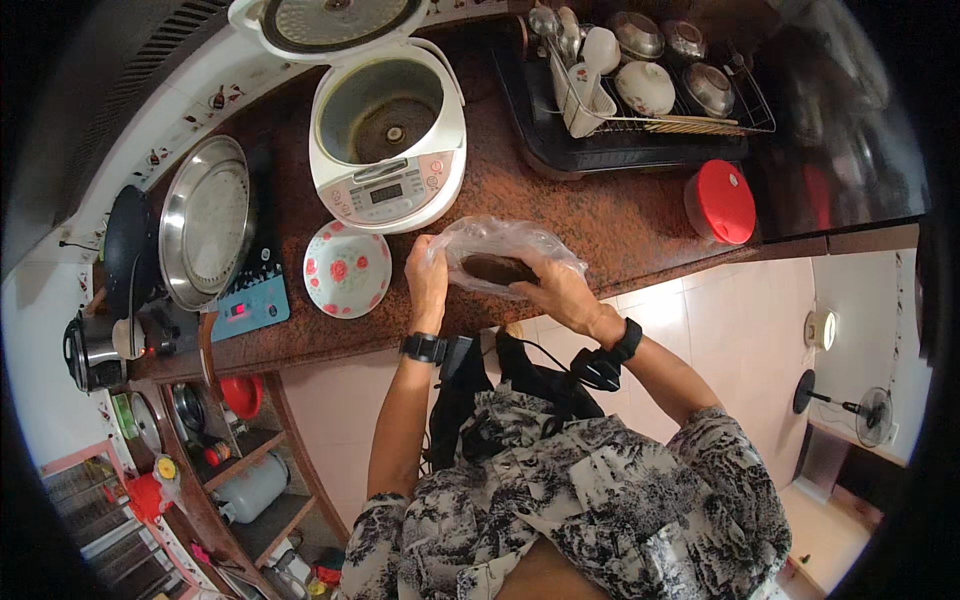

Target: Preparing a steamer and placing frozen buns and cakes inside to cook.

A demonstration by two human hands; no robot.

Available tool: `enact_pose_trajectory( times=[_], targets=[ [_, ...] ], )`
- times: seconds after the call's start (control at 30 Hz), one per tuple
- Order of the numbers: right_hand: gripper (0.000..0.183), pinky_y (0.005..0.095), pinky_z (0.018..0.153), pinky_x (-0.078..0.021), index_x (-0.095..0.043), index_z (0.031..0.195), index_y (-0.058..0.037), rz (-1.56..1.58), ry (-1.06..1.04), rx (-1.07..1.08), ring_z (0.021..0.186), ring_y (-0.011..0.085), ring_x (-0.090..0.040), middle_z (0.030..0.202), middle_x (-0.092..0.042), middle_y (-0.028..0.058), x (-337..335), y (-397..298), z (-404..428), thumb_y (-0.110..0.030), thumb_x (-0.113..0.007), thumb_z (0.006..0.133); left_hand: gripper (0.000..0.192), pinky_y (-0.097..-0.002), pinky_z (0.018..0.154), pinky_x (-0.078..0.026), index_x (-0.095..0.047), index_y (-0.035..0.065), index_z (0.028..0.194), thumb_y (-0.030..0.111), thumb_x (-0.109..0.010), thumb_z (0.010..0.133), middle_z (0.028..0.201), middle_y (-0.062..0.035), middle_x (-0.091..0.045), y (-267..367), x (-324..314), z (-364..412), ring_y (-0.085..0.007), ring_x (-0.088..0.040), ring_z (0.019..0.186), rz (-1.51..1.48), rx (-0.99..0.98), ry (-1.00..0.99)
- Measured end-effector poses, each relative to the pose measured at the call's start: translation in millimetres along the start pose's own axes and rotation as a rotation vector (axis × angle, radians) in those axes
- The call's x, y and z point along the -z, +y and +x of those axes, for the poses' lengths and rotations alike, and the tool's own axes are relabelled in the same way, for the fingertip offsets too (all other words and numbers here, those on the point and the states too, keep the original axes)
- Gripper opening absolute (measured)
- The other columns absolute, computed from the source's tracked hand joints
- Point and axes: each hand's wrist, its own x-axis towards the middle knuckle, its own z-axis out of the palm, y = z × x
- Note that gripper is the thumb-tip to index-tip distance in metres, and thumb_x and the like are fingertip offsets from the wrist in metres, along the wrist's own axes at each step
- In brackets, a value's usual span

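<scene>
A clear plastic bag (495,234) is stretched between my two hands over the front of the counter. My left hand (427,276) grips its left edge, and my right hand (561,291) holds the right edge. Through the bag's opening something dark brown (491,268) shows; I cannot tell whether it is contents or the countertop. Just beyond my left hand stands a white rice cooker (386,191) with its lid (337,22) raised and no inner pot inside. A white bowl with red flowers (346,270) rests left of my left hand.
A steel pan (206,221) sits on an induction cooktop (255,307) at left. Bowls and utensils fill a dish rack (757,112) on a black tray (555,161) at back right. Near the right front edge is a red-lidded container (724,202). Shelves (247,457) stand below left.
</scene>
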Motion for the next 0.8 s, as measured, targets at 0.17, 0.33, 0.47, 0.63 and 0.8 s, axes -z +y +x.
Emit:
enact_pose_trajectory(
  times=[0.17,0.33,0.47,0.63,0.8],
  targets=[
    [0.042,0.0341,0.088,-0.0486,-0.050,0.125,-0.0050,0.086,-0.032,0.063,0.103,0.0234,-0.061,0.115,-0.061,0.0146,-2.8,-0.5,7.0,-0.009,-0.064,0.085,0.010,-0.0360,0.072,-0.046,-0.059,-0.0013,0.091,0.005,-0.056,0.083,0.082,-0.0160,-0.063,-25.9,-3.6,9.2,-0.0244,-0.061,0.078,0.060,-0.152,0.057],
    [0.040,0.0324,0.092,-0.0465,-0.052,0.123,-0.0035,0.917,0.148,-0.158,0.105,0.0161,-0.056,0.113,-0.060,0.0052,-7.3,4.2,18.5,-0.007,-0.066,0.085,0.037,-0.0368,0.078,-0.047,-0.057,0.0005,0.103,0.020,-0.073,0.077,0.091,-0.0149,-0.065,-36.2,9.6,4.9,-0.0295,-0.062,0.087,0.148,-0.096,0.028],
    [0.040,0.0316,0.094,-0.0448,-0.051,0.122,0.0002,1.007,0.226,-0.150,0.106,0.0161,-0.055,0.114,-0.060,0.0081,-1.9,1.4,19.7,-0.005,-0.066,0.085,0.064,-0.0377,0.086,-0.046,-0.048,-0.0002,0.125,0.028,-0.077,0.075,0.123,-0.0215,-0.051,-15.8,52.4,-25.1,-0.0301,-0.053,0.111,0.256,-0.287,0.120],
    [0.038,0.0313,0.077,-0.0539,-0.056,0.119,-0.0073,0.321,0.338,0.107,0.096,0.0210,-0.063,0.110,-0.062,0.0126,-7.6,-38.6,18.6,-0.005,-0.067,0.083,0.076,-0.0358,0.092,-0.045,-0.028,0.0036,0.140,0.030,-0.071,0.083,0.134,-0.0182,-0.039,99.2,63.5,-85.3,-0.0245,-0.046,0.119,-0.217,-0.024,0.035],
    [0.041,0.0365,0.082,-0.0520,-0.057,0.117,-0.0053,0.169,0.265,0.375,0.098,0.0315,-0.062,0.111,-0.061,0.0169,-37.7,-92.4,21.1,-0.001,-0.067,0.078,0.076,-0.0365,0.104,-0.036,-0.018,0.0111,0.146,0.033,-0.062,0.088,0.136,-0.0096,-0.038,85.0,56.0,-81.0,-0.0193,-0.041,0.124,-1.039,-0.021,-0.271]
  ],
)
